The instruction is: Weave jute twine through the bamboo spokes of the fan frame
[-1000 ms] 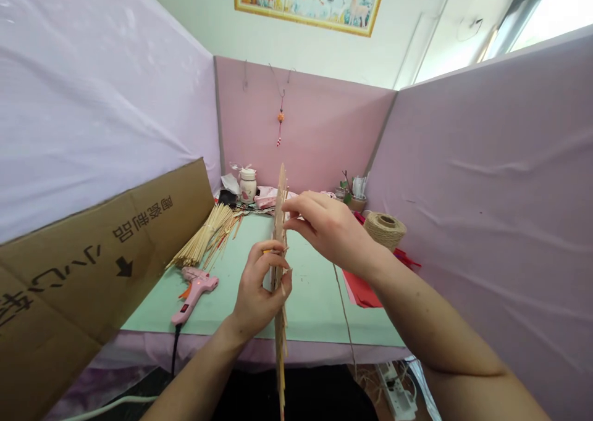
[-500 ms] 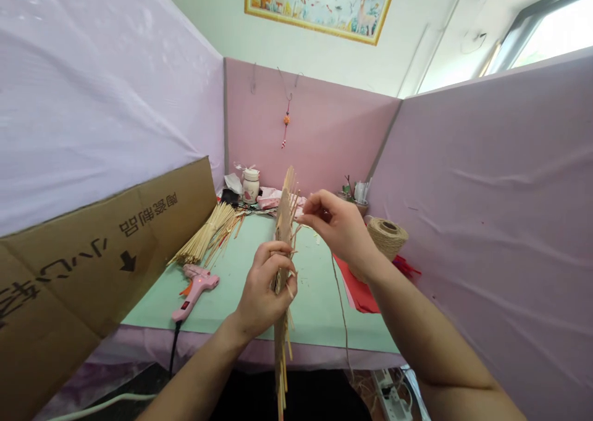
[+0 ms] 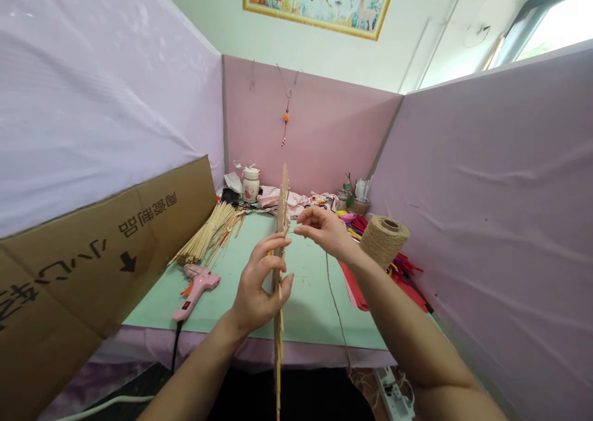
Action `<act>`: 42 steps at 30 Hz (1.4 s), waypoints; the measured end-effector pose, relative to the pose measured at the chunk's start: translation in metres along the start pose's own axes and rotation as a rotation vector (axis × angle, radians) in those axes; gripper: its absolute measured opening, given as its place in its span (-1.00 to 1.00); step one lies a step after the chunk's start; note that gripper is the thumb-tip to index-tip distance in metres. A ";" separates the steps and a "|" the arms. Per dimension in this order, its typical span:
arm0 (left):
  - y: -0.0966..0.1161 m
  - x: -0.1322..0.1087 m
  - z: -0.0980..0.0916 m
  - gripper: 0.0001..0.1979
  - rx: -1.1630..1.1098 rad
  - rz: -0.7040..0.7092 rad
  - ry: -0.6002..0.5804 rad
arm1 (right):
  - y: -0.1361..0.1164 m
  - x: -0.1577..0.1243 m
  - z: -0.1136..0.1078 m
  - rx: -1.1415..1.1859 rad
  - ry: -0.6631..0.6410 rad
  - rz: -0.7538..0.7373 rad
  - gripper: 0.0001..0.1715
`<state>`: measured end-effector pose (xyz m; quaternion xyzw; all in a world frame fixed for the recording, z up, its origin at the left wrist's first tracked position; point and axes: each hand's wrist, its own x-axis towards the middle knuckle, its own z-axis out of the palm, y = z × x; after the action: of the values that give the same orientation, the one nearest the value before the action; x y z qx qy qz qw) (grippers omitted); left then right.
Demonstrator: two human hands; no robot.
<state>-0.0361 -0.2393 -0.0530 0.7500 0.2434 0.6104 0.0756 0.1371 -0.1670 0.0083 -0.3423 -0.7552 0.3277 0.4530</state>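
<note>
Seen nearly edge-on, a flat cardboard panel (image 3: 282, 208) with thin wooden sticks along its right face stands upright in front of me. My left hand (image 3: 259, 285) is closed around it at mid-height, fingers and thumb on its edge and sides. Just right of the panel, my right hand (image 3: 327, 231) has thumb and fingertips brought together in a pinch; whatever is between them is too small to make out. A strand of twine (image 3: 334, 304) runs from below the right hand down over the table's front edge.
On the left lie a pink glue gun (image 3: 198, 291), a bundle of sticks (image 3: 206, 233) and a cardboard sheet (image 3: 152, 242). A twine spool (image 3: 384, 242) stands right, beside red sheets (image 3: 356, 288). A white jar (image 3: 251, 185) is at the back; a power strip (image 3: 393, 396) lies below the table.
The panel has turned more edge-on, so fewer sticks show. My right hand has moved slightly down, with its pinch close to the panel's edge. The left hand has shifted a little left.
</note>
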 end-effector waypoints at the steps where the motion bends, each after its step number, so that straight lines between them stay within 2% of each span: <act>1: -0.001 0.000 -0.001 -0.85 -0.005 -0.003 0.008 | -0.004 -0.001 -0.009 -0.025 -0.062 0.017 -0.71; 4: -0.004 -0.001 -0.002 -0.87 -0.045 -0.009 0.029 | -0.022 -0.003 -0.037 -0.208 -0.151 -0.049 -0.79; 8: -0.005 -0.002 -0.003 -0.85 -0.095 -0.018 0.012 | -0.046 -0.002 -0.054 -0.536 -0.110 -0.230 -0.89; 11: -0.006 -0.004 -0.003 -0.86 -0.095 -0.037 0.002 | -0.057 0.006 -0.049 -0.675 -0.035 -0.323 -0.87; 18: -0.008 -0.006 -0.005 -0.90 -0.072 -0.059 0.000 | -0.077 0.026 -0.017 -0.940 0.193 -0.477 -0.81; 24: -0.003 -0.004 -0.004 -0.87 -0.065 -0.040 -0.008 | -0.087 0.045 -0.014 -0.991 0.068 -0.568 -0.84; 26: -0.002 -0.004 -0.003 -0.87 -0.062 -0.041 -0.006 | -0.084 0.050 -0.016 -0.962 0.064 -0.544 -0.85; 29: -0.002 -0.004 -0.003 -0.85 -0.071 -0.037 0.000 | -0.069 0.051 -0.018 -0.878 0.135 -0.446 -0.85; 33: -0.004 -0.005 -0.003 -0.85 -0.076 -0.027 0.003 | -0.035 0.048 -0.015 -0.728 0.210 -0.257 -0.82; 36: -0.007 -0.006 -0.005 -0.88 -0.101 -0.053 -0.028 | -0.010 0.046 -0.008 -0.602 0.197 -0.114 -0.83; 39: -0.012 -0.008 -0.007 -0.88 -0.195 -0.083 -0.101 | 0.006 0.044 0.000 -0.477 0.164 -0.051 -0.78; 42: -0.016 -0.008 -0.010 -0.72 -0.372 -0.129 -0.155 | 0.013 0.042 0.008 -0.367 0.194 -0.026 -0.78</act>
<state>-0.0509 -0.2306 -0.0643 0.7507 0.1673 0.5791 0.2703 0.1180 -0.1269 0.0142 -0.4392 -0.7593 0.1441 0.4580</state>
